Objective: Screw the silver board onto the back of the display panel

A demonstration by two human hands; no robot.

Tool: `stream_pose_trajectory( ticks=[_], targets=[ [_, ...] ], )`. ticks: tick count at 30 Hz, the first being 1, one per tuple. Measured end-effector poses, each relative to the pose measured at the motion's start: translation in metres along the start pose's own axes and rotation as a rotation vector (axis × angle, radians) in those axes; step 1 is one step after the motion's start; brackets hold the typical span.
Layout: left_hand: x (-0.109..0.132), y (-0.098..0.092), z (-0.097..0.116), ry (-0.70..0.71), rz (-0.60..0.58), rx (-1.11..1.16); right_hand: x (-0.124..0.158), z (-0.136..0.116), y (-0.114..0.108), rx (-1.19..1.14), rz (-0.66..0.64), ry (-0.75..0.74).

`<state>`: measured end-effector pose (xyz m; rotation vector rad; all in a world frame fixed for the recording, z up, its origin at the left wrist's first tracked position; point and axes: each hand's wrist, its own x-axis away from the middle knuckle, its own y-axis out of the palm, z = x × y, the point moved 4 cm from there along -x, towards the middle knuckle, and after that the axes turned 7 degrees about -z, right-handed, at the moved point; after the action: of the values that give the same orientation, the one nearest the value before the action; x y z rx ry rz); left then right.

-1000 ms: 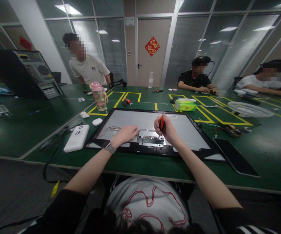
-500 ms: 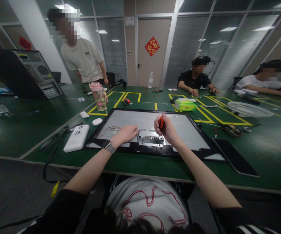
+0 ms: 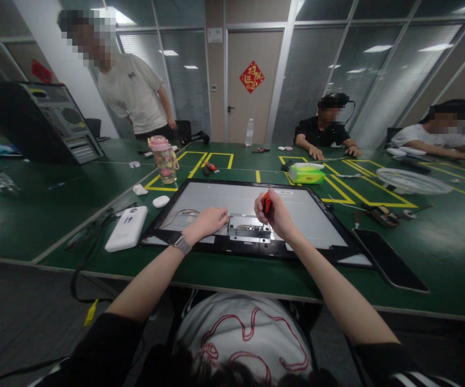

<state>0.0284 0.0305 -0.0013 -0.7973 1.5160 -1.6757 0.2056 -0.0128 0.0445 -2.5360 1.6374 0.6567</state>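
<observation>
By the display panel's near edge (image 3: pixel 232 251), a screwdriver (image 3: pixel 267 203) is clenched in the right hand (image 3: pixel 277 216), apparently for bracket (image 3: pixel 251 232) screws; left hand (image 3: pixel 210 221) grip unclear; steadiness seems required

Far across the table from the left hand (image 3: pixel 210 221) and off to its left, the co-worker in a white shirt (image 3: pixel 133 94), who was bent low a second ago, has straightened up and shifted farther left, dark trousers (image 3: pixel 158 131) now showing. Well beyond the right hand (image 3: pixel 275 215) and to its right, the seated co-worker in black (image 3: pixel 324 131) has moved two hands, close together before, wide apart on the tabletop.
</observation>
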Motion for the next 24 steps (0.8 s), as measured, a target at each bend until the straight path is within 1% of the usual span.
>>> stream_pose_trajectory(
  ticks=[24],
  targets=[
    [0.0013, -0.002, 0.0025, -0.006, 0.001, -0.009, 0.0002, -0.0001, 0.0005, 0.021, -0.01, 0.006]
  ],
)
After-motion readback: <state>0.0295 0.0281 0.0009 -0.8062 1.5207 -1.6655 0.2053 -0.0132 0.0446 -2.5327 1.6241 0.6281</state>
